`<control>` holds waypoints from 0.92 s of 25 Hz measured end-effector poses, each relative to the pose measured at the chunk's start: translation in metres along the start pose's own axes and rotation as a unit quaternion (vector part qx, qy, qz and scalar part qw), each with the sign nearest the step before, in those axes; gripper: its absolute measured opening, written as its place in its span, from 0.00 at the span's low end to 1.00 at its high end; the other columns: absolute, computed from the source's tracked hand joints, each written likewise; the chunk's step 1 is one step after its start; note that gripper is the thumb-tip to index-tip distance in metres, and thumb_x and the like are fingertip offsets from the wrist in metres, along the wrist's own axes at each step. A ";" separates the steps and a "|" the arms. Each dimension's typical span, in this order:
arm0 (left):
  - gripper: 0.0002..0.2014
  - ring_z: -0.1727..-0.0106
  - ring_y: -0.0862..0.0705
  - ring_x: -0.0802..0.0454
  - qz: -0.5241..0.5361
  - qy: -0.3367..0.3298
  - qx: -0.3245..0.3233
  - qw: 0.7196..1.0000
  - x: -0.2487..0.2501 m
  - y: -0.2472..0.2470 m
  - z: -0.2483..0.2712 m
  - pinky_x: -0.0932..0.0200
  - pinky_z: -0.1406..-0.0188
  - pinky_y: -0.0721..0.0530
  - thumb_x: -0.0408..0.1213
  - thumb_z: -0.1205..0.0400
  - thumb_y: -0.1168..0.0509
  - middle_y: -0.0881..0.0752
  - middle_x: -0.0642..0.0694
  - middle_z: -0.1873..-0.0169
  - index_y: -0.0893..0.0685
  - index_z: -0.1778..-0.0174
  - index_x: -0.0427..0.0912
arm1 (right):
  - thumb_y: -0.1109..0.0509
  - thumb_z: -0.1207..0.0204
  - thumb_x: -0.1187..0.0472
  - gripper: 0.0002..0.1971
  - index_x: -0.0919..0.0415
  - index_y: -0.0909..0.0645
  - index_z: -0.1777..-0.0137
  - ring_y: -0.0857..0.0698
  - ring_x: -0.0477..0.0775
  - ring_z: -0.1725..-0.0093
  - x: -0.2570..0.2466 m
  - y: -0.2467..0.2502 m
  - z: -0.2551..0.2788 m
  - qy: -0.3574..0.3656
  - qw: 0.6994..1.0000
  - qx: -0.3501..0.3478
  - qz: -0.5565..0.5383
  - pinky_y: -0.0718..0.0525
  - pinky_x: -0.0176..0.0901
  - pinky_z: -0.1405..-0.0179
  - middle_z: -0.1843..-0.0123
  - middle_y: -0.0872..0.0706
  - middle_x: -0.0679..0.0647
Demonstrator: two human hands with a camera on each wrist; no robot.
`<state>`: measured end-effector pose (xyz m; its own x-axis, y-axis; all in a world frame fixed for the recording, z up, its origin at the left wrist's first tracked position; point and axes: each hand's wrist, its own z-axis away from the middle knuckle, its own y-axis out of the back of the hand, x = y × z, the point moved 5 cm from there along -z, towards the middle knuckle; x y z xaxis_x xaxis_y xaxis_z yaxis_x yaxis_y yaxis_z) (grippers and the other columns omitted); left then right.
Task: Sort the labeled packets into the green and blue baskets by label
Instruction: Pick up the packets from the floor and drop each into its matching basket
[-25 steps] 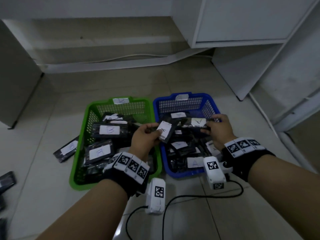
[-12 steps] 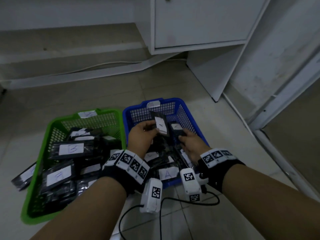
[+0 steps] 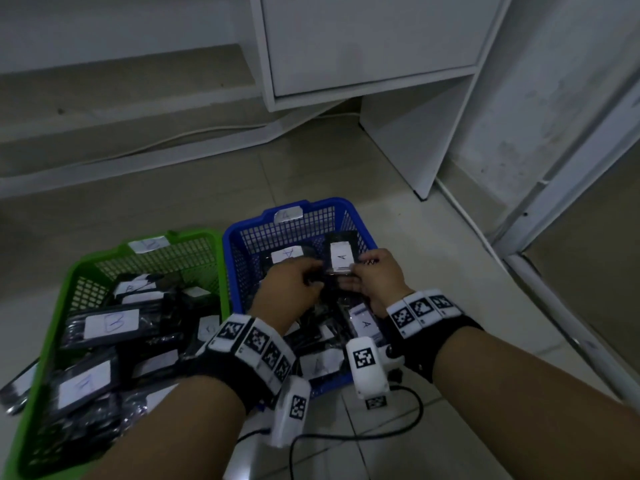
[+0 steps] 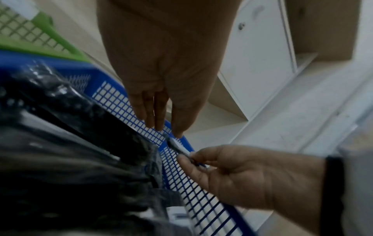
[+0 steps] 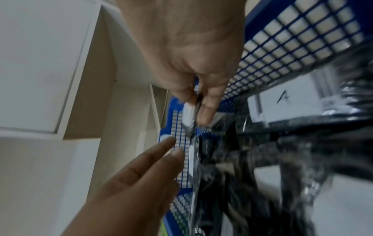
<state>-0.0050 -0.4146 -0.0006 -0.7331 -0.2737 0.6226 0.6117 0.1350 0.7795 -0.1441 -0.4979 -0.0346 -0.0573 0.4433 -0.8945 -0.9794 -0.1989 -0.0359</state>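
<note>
Nearest you, the green basket on the floor sits full of black packets with B labels. Touching its right side is the blue basket, holding A packets. Over it, your right hand pinches an A-labelled packet between thumb and fingers, just above the pile. Your left hand lies beside it with fingers straight and loose, holding nothing. Beyond stands a white cabinet.

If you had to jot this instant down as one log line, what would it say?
step: placing A packet | right hand: pinches packet | left hand: fingers straight, beside packet | place: over blue basket
</note>
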 end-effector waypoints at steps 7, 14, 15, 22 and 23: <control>0.16 0.36 0.22 0.43 -0.101 0.001 -0.033 0.994 -0.057 0.010 0.038 0.50 0.35 0.23 0.39 0.17 0.37 0.20 0.45 0.37 0.19 0.33 0.48 | 0.38 0.25 0.72 0.18 0.64 0.17 0.37 0.18 0.63 0.37 0.008 -0.015 -0.010 0.067 0.968 -0.009 0.244 0.20 0.50 0.34 0.33 0.17 0.63; 0.27 0.27 0.31 0.45 -0.196 -0.068 -0.123 0.971 -0.059 0.025 0.052 0.51 0.27 0.29 0.46 0.16 0.41 0.34 0.45 0.25 0.37 0.20 0.50 | 0.38 0.19 0.65 0.19 0.62 0.23 0.29 0.26 0.59 0.27 -0.009 -0.039 0.026 0.137 0.879 -0.119 0.441 0.30 0.41 0.30 0.25 0.24 0.59; 0.27 0.28 0.29 0.45 -0.207 -0.078 -0.122 0.967 -0.060 0.042 0.056 0.50 0.29 0.27 0.46 0.17 0.39 0.33 0.45 0.26 0.35 0.21 0.50 | 0.37 0.19 0.64 0.18 0.58 0.21 0.31 0.23 0.57 0.29 -0.013 -0.048 0.033 0.158 0.882 -0.116 0.428 0.26 0.42 0.31 0.28 0.22 0.57; 0.24 0.35 0.22 0.39 -0.357 -0.019 -0.114 0.927 -0.146 0.195 0.143 0.47 0.39 0.21 0.54 0.21 0.46 0.24 0.43 0.32 0.21 0.32 0.49 | 0.32 0.23 0.53 0.25 0.49 0.30 0.25 0.30 0.59 0.26 -0.012 -0.180 0.115 0.298 0.723 -0.262 0.565 0.28 0.51 0.28 0.26 0.29 0.54; 0.21 0.35 0.22 0.41 -0.372 0.005 -0.114 0.921 -0.164 0.211 0.163 0.48 0.38 0.22 0.52 0.19 0.43 0.25 0.44 0.32 0.22 0.32 0.50 | 0.32 0.23 0.50 0.28 0.48 0.34 0.23 0.34 0.59 0.24 -0.009 -0.200 0.130 0.313 0.685 -0.284 0.593 0.30 0.52 0.26 0.23 0.32 0.53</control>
<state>0.1955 -0.1858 0.0732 -0.9727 -0.2183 -0.0786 -0.0107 -0.2960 0.9551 0.0272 -0.3490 0.0387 -0.4787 -0.7520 -0.4532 -0.0714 -0.4811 0.8737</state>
